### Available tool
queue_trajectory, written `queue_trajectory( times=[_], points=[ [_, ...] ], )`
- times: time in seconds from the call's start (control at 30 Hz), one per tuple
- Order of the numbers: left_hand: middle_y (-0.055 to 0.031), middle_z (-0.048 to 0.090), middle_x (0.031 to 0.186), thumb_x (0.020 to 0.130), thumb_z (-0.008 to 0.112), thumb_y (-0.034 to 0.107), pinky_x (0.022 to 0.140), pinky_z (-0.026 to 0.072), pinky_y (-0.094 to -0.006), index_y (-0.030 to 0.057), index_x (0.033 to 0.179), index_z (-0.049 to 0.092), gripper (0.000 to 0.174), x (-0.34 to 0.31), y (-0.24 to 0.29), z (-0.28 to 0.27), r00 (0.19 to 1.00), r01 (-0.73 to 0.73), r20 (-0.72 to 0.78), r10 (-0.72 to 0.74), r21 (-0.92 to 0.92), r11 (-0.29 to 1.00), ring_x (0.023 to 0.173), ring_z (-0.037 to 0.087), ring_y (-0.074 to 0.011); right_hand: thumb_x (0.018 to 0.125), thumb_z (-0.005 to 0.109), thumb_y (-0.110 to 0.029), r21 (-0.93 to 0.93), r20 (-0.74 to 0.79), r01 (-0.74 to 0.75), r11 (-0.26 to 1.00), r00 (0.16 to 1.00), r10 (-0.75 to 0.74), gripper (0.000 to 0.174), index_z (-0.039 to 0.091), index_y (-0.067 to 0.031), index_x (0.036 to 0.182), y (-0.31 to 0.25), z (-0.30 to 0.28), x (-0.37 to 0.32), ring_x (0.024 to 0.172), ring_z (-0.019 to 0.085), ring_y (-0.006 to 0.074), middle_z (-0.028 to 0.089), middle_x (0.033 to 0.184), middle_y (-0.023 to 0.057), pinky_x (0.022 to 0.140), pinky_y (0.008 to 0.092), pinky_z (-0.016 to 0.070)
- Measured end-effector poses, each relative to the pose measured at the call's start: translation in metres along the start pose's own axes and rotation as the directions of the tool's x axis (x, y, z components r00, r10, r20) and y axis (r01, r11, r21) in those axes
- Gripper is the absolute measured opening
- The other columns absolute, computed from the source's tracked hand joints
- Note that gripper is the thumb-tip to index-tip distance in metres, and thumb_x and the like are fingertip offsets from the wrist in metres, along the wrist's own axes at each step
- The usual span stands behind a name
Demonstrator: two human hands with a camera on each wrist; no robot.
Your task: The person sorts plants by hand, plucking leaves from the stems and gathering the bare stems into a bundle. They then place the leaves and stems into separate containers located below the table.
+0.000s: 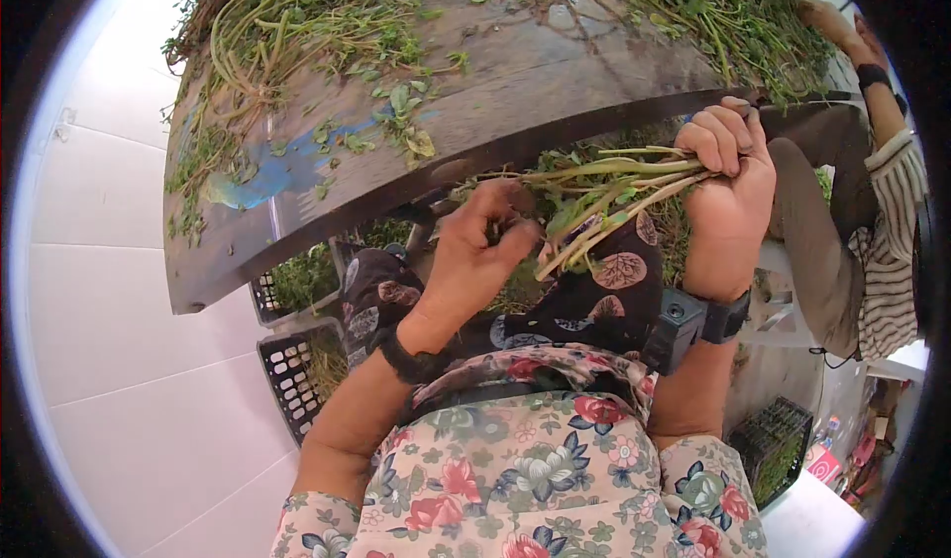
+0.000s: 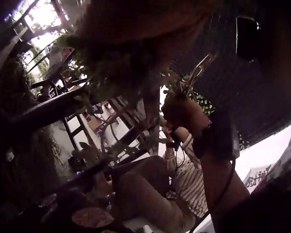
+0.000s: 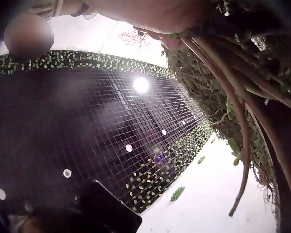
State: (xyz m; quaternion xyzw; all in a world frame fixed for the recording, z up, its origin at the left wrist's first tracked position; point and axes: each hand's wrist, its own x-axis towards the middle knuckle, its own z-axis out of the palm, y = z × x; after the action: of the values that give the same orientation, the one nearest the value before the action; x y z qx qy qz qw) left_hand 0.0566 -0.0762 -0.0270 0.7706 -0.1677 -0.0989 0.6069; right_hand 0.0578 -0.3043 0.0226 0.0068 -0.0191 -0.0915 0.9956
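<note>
In the head view, my right hand (image 1: 731,177) grips a small bundle of long green stems (image 1: 634,174) near one end, its fingers curled over them. The stems point left across my lap, below the table edge. My left hand (image 1: 485,246) is at the other side of the bundle, thumb and fingers curled together around leafy sprigs. Leaves (image 2: 150,141) hang under that hand in the dark left wrist view. Stems (image 3: 233,92) run out from beneath my right hand in the right wrist view.
Heaps of leafy plants (image 1: 297,28) lie on the wooden table (image 1: 495,83), with loose leaves at its near edge. Black crates (image 1: 289,385) with greenery stand below left, another crate (image 1: 778,449) at lower right. A person in a striped top (image 1: 892,251) sits at right.
</note>
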Motion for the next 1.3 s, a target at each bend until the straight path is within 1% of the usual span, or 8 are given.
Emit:
queue_trajectory(
  times=[0.2, 0.4, 0.5, 0.7, 1.03, 1.2, 1.27, 1.3],
  points=[
    [-0.0076, 0.055, 0.072, 0.076, 0.056, 0.008, 0.061, 0.0413, -0.0268, -0.0009, 0.093, 0.056, 0.019, -0.003, -0.016, 0.008, 0.967, -0.124, 0.233, 0.104, 0.073, 0.99, 0.067, 0.05, -0.0113, 0.091, 0.041, -0.022, 0.021, -0.039, 0.023, 1.0, 0.999, -0.022, 0.021, 0.044, -0.0047, 0.08, 0.012, 0.004, 0.001, 0.045, 0.025, 0.0081, 0.032, 0.056, -0.0028, 0.043, 0.0248, 0.0221],
    [-0.0084, 0.053, 0.069, 0.08, 0.052, 0.008, 0.058, 0.0383, -0.0278, -0.0013, 0.086, 0.057, 0.012, -0.002, -0.008, -0.001, 0.897, -0.001, 0.442, 0.013, -0.027, 1.0, 0.062, 0.046, -0.0121, 0.092, 0.04, -0.022, -0.05, -0.051, 0.089, 0.995, 0.994, -0.092, 0.021, 0.043, -0.006, 0.078, 0.006, -0.003, 0.005, 0.045, 0.025, 0.0082, 0.032, 0.057, -0.0029, 0.044, 0.0247, 0.022],
    [-0.0058, 0.05, 0.068, 0.081, 0.053, 0.007, 0.059, 0.0387, -0.0251, 0.0001, 0.091, 0.055, 0.012, -0.001, -0.009, -0.012, 0.862, 0.002, 0.501, -0.078, 0.149, 0.989, 0.066, 0.045, -0.0091, 0.091, 0.04, -0.021, -0.06, -0.035, 0.126, 0.99, 0.991, -0.128, 0.021, 0.043, -0.0065, 0.077, -0.003, -0.005, 0.005, 0.046, 0.025, 0.0081, 0.032, 0.058, -0.003, 0.044, 0.0244, 0.0226],
    [-0.0087, 0.052, 0.065, 0.081, 0.053, 0.008, 0.054, 0.0392, -0.0273, -0.0029, 0.087, 0.056, 0.013, -0.008, -0.025, -0.018, 0.927, -0.125, 0.366, 0.083, 0.093, 0.988, 0.059, 0.046, -0.011, 0.091, 0.041, -0.019, -0.121, -0.036, 0.216, 0.969, 0.974, -0.222, 0.019, 0.042, -0.0072, 0.077, -0.021, -0.01, 0.004, 0.046, 0.026, 0.0079, 0.031, 0.059, -0.0033, 0.045, 0.0243, 0.0242],
    [-0.0076, 0.054, 0.074, 0.081, 0.052, 0.012, 0.068, 0.0397, -0.0252, -0.0015, 0.09, 0.057, 0.018, -0.012, -0.025, -0.022, 0.955, 0.187, 0.177, -0.238, 0.266, 0.946, 0.073, 0.049, -0.012, 0.092, 0.041, -0.021, -0.172, -0.126, 0.224, 0.959, 0.961, -0.247, 0.02, 0.042, -0.0077, 0.077, -0.013, -0.011, -0.003, 0.045, 0.024, 0.0076, 0.03, 0.059, -0.0034, 0.045, 0.023, 0.0229],
    [-0.0087, 0.055, 0.082, 0.075, 0.054, 0.008, 0.074, 0.0397, -0.0284, -0.001, 0.091, 0.055, 0.019, -0.004, -0.064, -0.032, 0.834, 0.515, 0.2, -0.514, 0.049, 0.856, 0.081, 0.05, -0.0187, 0.092, 0.039, -0.021, -0.336, 0.182, 0.223, 0.915, 0.969, -0.169, 0.02, 0.044, -0.0065, 0.079, -0.019, 0.011, -0.009, 0.045, 0.024, 0.0075, 0.031, 0.058, -0.0031, 0.044, 0.0234, 0.0223],
    [-0.0093, 0.055, 0.085, 0.07, 0.055, 0.005, 0.076, 0.0399, -0.0294, -0.0003, 0.094, 0.052, 0.025, -0.022, -0.117, -0.054, 0.97, 0.002, 0.238, -0.049, 0.194, 0.981, 0.084, 0.051, -0.0217, 0.092, 0.038, -0.021, -0.344, 0.308, 0.252, 0.904, 0.94, -0.145, 0.02, 0.045, -0.0056, 0.08, -0.025, 0.031, -0.012, 0.045, 0.024, 0.0075, 0.031, 0.058, -0.0029, 0.044, 0.0236, 0.0224],
    [-0.0096, 0.055, 0.087, 0.068, 0.056, 0.004, 0.077, 0.0401, -0.0298, 0.0, 0.096, 0.05, 0.029, -0.03, -0.132, -0.058, 0.941, -0.261, 0.283, 0.187, 0.249, 0.933, 0.086, 0.051, -0.0231, 0.092, 0.038, -0.02, -0.338, 0.316, 0.243, 0.909, 0.939, -0.133, 0.02, 0.045, -0.0052, 0.081, -0.023, 0.042, -0.016, 0.045, 0.024, 0.0076, 0.031, 0.058, -0.0028, 0.045, 0.0238, 0.0225]
  ],
)
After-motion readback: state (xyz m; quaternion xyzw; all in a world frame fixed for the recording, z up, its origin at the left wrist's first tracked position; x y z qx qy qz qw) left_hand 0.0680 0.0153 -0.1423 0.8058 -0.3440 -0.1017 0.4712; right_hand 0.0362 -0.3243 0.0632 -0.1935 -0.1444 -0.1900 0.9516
